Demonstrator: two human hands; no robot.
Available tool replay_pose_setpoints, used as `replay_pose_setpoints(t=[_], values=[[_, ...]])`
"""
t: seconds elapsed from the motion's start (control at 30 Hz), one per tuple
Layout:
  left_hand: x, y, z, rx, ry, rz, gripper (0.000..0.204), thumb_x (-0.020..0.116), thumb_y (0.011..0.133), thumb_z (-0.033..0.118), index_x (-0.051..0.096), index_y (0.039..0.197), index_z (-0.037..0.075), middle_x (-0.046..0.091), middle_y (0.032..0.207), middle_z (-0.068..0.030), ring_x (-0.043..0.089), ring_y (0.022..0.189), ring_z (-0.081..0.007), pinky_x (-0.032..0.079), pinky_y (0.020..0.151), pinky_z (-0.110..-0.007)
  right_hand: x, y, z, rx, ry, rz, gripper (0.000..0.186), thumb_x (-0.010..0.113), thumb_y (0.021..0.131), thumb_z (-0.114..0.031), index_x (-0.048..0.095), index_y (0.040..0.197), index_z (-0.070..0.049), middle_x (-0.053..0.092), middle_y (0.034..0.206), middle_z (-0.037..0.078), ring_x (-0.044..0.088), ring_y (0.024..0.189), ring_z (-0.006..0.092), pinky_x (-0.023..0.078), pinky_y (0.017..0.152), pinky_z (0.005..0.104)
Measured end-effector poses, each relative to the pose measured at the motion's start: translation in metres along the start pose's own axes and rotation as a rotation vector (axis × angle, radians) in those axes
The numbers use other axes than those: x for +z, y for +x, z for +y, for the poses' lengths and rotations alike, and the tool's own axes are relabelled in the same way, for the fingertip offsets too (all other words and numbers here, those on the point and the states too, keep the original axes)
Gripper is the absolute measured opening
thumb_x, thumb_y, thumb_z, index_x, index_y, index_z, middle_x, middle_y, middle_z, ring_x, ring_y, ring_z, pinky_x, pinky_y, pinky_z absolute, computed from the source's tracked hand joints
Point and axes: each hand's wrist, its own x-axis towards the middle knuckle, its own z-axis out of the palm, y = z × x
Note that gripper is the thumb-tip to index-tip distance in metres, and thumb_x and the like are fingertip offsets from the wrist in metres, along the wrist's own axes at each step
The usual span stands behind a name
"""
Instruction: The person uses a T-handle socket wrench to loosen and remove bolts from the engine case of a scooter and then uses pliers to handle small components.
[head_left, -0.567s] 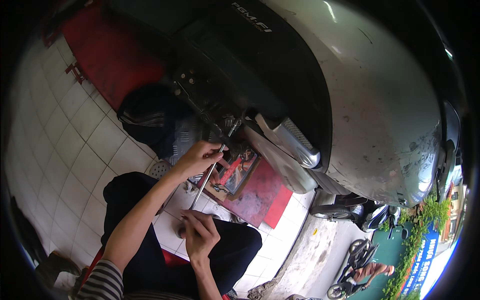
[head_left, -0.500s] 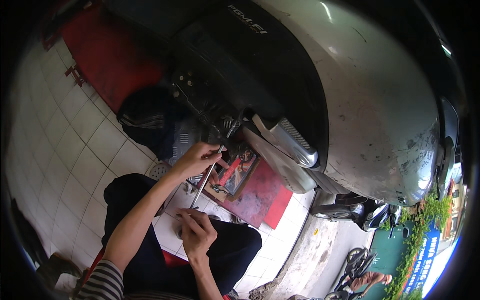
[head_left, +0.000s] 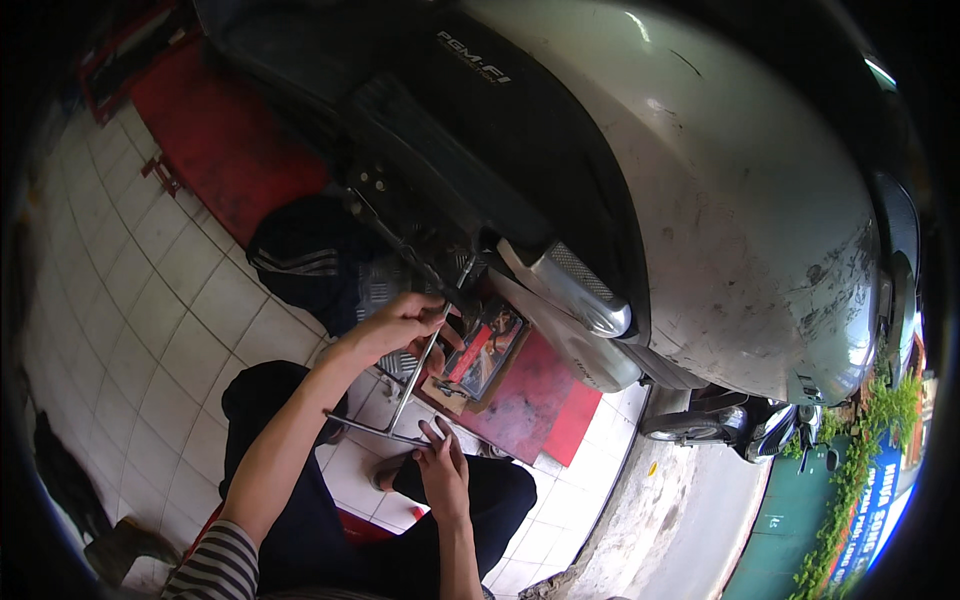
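Note:
A long metal T-handle wrench (head_left: 410,386) slants from beneath the scooter (head_left: 740,200) down toward my lap. Its top end goes in among dark parts under the body, where I cannot make out what it meets. My left hand (head_left: 398,326) is closed around the upper shaft. Out at the right end of the crossbar, my right hand (head_left: 445,472) has its fingers and thumb about the bar. The bar's other end points left, over my left forearm. Just past my left hand lies a flat box with a colourful picture (head_left: 490,350).
A red platform (head_left: 520,400) sits under the scooter, and another red panel (head_left: 215,150) stands at upper left. A silver footrest (head_left: 585,290) juts out right of the wrench. Another person's dark striped trouser leg (head_left: 300,250) is close by. White tiles (head_left: 170,310) cover the floor.
The T-handle has turned, so its crossbar now lies across my view. My right hand has moved right with the bar's end. My left hand stays on the shaft. The view has shifted slightly.

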Motion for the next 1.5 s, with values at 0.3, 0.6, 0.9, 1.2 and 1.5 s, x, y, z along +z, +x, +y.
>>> replay_pose_setpoints(t=[0.3, 0.6, 0.9, 1.2, 1.5], values=[[-0.001, -0.016, 0.021, 0.011, 0.033, -0.087, 0.029, 0.048, 0.104, 0.024, 0.053, 0.122, 0.001, 0.067, 0.116, -0.0202, 0.072, 0.078, -0.0250, 0.060, 0.071, -0.034, 0.039, -0.009, -0.008, -0.116, -0.347, -0.172, 0.025, 0.058, 0.100, -0.012, 0.064, 0.116, 0.007, 0.069, 0.101, 0.011, 0.059, 0.085, 0.0118, 0.048, 0.079, 0.0265], [-0.023, -0.106, 0.077, -0.089, 0.188, 0.037, 0.051, 0.044, 0.105, 0.037, 0.049, 0.138, -0.001, 0.064, 0.125, -0.0192, 0.063, 0.115, -0.0322, 0.054, 0.097, -0.043, 0.082, -0.022, -0.007, -0.349, -0.394, -0.061, 0.025, 0.064, 0.096, -0.011, 0.067, 0.113, 0.008, 0.071, 0.095, 0.013, 0.068, 0.080, 0.0159, 0.053, 0.076, 0.0271], [0.076, -0.172, 0.007, 0.271, 1.866, 0.289, 0.047, 0.075, 0.081, 0.021, 0.059, 0.119, -0.002, 0.067, 0.108, -0.0209, 0.063, 0.105, -0.0363, 0.046, 0.099, -0.044, 0.082, -0.030, -0.003, -0.572, -0.660, 0.096, 0.023, 0.066, 0.095, -0.011, 0.068, 0.108, 0.008, 0.073, 0.091, 0.015, 0.071, 0.080, 0.0170, 0.055, 0.073, 0.0275], [0.044, -0.166, -0.052, 0.385, 1.401, 0.586, 0.035, 0.057, 0.086, -0.006, 0.056, 0.121, -0.009, 0.066, 0.108, -0.0274, 0.067, 0.098, -0.0420, 0.057, 0.083, -0.041, 0.115, -0.059, -0.025, -0.930, -0.881, -0.071, 0.030, 0.070, 0.091, -0.013, 0.064, 0.117, 0.000, 0.071, 0.099, 0.015, 0.070, 0.089, 0.0169, 0.052, 0.076, 0.0284], [0.063, -0.154, -0.052, 0.262, 0.200, 0.301, 0.037, 0.047, 0.106, 0.023, 0.055, 0.124, -0.008, 0.068, 0.116, -0.0156, 0.065, 0.112, -0.0242, 0.053, 0.097, -0.036, 0.046, -0.019, 0.029, -0.185, -0.042, 0.133, 0.042, 0.058, 0.101, -0.035, 0.056, 0.125, 0.000, 0.060, 0.105, 0.004, 0.056, 0.085, 0.0099, 0.044, 0.071, 0.0232]])
